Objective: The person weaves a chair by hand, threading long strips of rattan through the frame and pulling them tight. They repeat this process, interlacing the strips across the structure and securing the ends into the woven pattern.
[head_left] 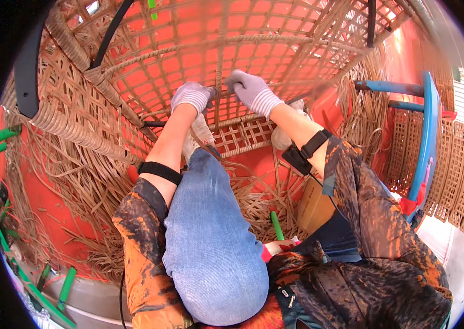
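A large open-lattice wicker piece [172, 66] with strip-wrapped frame bars stands over a red floor in front of me. My left hand [192, 95], in a pale glove with a striped cuff, is closed close to a wrapped upright bar [219, 71]. What its fingers hold is hidden. On the other side of that bar, my right hand [250, 91], gloved alike, is curled closed and slightly blurred. Anything between its fingers cannot be made out. Below the hands, a lower woven band [245, 134] of the piece shows open square gaps.
Loose flat weaving strips [92, 183] pile up at left, with another bundle [366, 107] at right. A blue metal frame [429, 137] and brown woven panels [459, 175] stand far right. Green tubing [67, 288] lies lower left. My denim-covered knee [210, 241] rises between my arms.
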`<action>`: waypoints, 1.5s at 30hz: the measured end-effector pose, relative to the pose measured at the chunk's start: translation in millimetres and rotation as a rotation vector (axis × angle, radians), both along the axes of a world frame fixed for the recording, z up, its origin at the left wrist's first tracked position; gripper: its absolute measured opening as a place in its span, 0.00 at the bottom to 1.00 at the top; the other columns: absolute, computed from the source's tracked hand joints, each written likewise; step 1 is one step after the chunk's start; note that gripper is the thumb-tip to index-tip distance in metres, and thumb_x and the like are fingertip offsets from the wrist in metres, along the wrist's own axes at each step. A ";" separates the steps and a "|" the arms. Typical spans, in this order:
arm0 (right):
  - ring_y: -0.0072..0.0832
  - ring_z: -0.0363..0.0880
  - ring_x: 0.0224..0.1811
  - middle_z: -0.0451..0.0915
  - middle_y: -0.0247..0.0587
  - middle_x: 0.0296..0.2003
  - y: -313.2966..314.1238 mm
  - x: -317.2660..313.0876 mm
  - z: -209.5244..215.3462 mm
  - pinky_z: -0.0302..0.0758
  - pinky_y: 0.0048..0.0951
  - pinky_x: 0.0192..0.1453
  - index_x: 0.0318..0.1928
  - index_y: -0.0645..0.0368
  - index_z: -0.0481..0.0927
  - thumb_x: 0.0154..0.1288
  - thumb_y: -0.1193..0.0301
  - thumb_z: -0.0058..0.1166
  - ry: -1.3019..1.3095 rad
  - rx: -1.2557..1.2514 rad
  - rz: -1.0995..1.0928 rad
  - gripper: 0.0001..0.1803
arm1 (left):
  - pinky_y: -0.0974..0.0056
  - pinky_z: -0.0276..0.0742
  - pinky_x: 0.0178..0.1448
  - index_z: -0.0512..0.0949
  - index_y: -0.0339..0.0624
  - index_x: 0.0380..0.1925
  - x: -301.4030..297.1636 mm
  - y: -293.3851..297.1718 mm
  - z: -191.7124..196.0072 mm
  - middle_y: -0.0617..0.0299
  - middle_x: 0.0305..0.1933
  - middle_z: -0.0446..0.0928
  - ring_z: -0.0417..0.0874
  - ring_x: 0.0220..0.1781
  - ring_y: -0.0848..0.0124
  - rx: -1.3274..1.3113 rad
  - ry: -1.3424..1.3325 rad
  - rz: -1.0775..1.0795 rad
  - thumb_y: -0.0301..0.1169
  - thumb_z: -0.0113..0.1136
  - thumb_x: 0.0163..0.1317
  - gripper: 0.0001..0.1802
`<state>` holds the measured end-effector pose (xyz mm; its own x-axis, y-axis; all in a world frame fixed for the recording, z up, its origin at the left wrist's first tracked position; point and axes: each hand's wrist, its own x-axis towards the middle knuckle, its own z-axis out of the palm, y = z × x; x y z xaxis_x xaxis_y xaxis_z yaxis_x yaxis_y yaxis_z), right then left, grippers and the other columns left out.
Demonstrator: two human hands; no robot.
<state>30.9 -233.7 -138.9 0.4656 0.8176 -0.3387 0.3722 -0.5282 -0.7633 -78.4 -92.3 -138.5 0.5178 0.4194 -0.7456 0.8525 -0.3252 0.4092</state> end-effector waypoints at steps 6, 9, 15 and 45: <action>0.46 0.78 0.48 0.80 0.48 0.44 31.3 10.4 34.5 0.76 0.40 0.52 0.52 0.49 0.77 0.63 0.67 0.43 -0.249 -0.402 0.450 0.18 | 0.61 0.77 0.47 0.84 0.42 0.27 2.0 -0.3 -25.2 0.61 0.24 0.83 0.84 0.33 0.69 0.011 0.036 0.073 0.52 0.52 0.60 0.24; 0.44 0.79 0.47 0.81 0.46 0.44 36.7 8.2 40.4 0.77 0.41 0.50 0.51 0.50 0.78 0.64 0.66 0.45 -0.484 -0.536 0.577 0.16 | 0.62 0.78 0.45 0.83 0.40 0.25 2.5 -4.1 -26.0 0.60 0.22 0.82 0.84 0.28 0.70 0.039 -0.005 0.026 0.54 0.50 0.62 0.28; 0.42 0.80 0.47 0.80 0.47 0.40 5.8 -26.4 45.9 0.78 0.43 0.47 0.46 0.57 0.77 0.63 0.69 0.45 -0.642 -0.429 0.543 0.13 | 0.60 0.76 0.46 0.83 0.42 0.28 -21.8 -0.6 -48.8 0.55 0.28 0.82 0.83 0.35 0.62 0.357 -0.208 -0.154 0.50 0.51 0.63 0.23; 0.38 0.83 0.38 0.83 0.44 0.31 -150.1 -173.9 106.9 0.78 0.40 0.38 0.26 0.59 0.83 0.51 0.69 0.52 -0.217 -0.569 0.860 0.08 | 0.54 0.75 0.52 0.77 0.40 0.44 -12.6 -54.5 0.3 0.44 0.42 0.79 0.80 0.47 0.50 0.222 -0.365 0.096 0.30 0.55 0.57 0.14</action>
<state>-143.1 -383.8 -31.9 -0.0989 0.6478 -0.7554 0.8903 -0.2814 -0.3579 -91.0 -146.8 -138.2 0.6815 0.6079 -0.4073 0.6956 -0.3655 0.6185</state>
